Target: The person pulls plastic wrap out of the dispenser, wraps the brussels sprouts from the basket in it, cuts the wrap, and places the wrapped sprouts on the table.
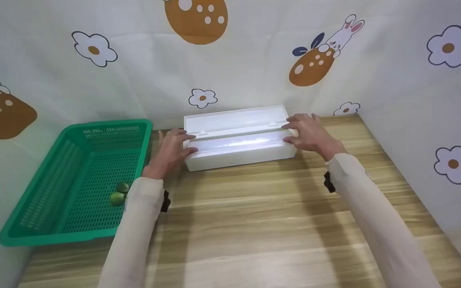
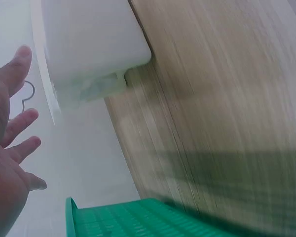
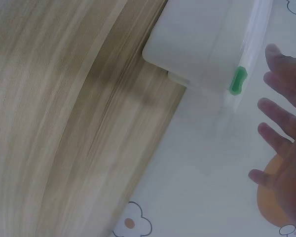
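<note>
A long white box point(image 1: 240, 158) stands at the back of the table, its lid point(image 1: 236, 120) tilted up along the rear. Something shiny and clear point(image 1: 250, 141) lies inside it; I cannot tell whether it is a roll of film. My left hand point(image 1: 170, 150) is at the box's left end, fingertips by the lid and thumb by the front rim. At the opposite end is my right hand point(image 1: 310, 134), similarly placed. Both wrist views show the fingers spread and fairly straight. A green piece point(image 3: 238, 81) sits on the box's end near the right hand. Actual contact is unclear.
A green perforated basket point(image 1: 60, 150) stands left of the box, near my left forearm. Two small, roundish green pieces point(image 1: 117, 198) lie in it, partly behind the sleeve. Patterned cloth point(image 1: 246, 68) hangs behind the wood-grain table point(image 1: 238, 224) and along its sides.
</note>
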`<state>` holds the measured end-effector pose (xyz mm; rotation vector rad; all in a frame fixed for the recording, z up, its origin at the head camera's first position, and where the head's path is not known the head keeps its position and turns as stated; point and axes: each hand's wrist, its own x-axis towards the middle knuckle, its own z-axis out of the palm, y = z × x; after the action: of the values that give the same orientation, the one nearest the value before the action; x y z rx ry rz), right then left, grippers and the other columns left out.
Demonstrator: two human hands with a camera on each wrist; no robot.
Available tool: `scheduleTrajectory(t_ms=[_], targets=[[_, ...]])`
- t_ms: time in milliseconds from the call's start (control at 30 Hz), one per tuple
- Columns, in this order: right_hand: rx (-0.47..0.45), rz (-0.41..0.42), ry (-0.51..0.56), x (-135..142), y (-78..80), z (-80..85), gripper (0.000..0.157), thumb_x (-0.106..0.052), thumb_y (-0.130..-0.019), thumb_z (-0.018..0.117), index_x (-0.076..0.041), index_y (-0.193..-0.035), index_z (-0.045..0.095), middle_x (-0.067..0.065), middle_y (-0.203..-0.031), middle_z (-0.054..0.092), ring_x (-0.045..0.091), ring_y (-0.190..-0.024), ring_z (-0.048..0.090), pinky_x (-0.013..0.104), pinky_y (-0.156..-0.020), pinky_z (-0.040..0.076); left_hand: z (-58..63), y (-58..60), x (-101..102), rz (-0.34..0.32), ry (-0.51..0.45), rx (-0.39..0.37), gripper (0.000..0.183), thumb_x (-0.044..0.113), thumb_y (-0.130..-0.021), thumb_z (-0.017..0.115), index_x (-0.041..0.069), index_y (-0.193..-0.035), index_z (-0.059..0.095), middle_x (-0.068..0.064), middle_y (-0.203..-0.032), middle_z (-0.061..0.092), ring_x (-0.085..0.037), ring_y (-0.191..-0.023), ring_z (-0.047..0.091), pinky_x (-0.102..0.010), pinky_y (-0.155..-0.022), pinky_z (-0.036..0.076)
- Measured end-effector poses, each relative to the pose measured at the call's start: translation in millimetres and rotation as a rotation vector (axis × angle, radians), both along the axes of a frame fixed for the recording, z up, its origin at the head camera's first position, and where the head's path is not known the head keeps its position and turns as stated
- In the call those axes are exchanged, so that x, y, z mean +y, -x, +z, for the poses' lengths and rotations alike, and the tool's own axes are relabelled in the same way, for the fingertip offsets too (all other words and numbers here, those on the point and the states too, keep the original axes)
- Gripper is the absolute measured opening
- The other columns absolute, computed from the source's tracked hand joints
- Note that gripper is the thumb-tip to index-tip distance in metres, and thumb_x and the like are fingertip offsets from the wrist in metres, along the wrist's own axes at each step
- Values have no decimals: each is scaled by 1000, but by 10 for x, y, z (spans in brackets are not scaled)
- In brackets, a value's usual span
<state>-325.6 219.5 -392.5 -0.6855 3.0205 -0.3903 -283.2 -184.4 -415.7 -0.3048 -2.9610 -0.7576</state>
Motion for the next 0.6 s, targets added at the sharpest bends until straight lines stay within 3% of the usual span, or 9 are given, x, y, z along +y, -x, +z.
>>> scheduleTrajectory(t_ms=[400, 600], targets=[[107, 58, 4, -105, 18, -67, 19, -16, -92, 72, -8, -108, 77, 15, -125, 68, 39, -128, 51, 69, -112, 23, -67, 76, 70, -21, -55, 4, 19, 16, -92, 73, 6, -108, 78, -20, -127, 63, -39, -128, 45, -70, -120, 4], [129, 71, 24, -143, 30, -139, 12, -15, -92, 72, -9, -99, 79, 13, -115, 71, 37, -122, 55, 67, -110, 27, -106, 86, 109, -20, -32, 90, 14, 13, -93, 71, 4, -99, 79, -19, -116, 68, -38, -119, 51, -69, -119, 17]])
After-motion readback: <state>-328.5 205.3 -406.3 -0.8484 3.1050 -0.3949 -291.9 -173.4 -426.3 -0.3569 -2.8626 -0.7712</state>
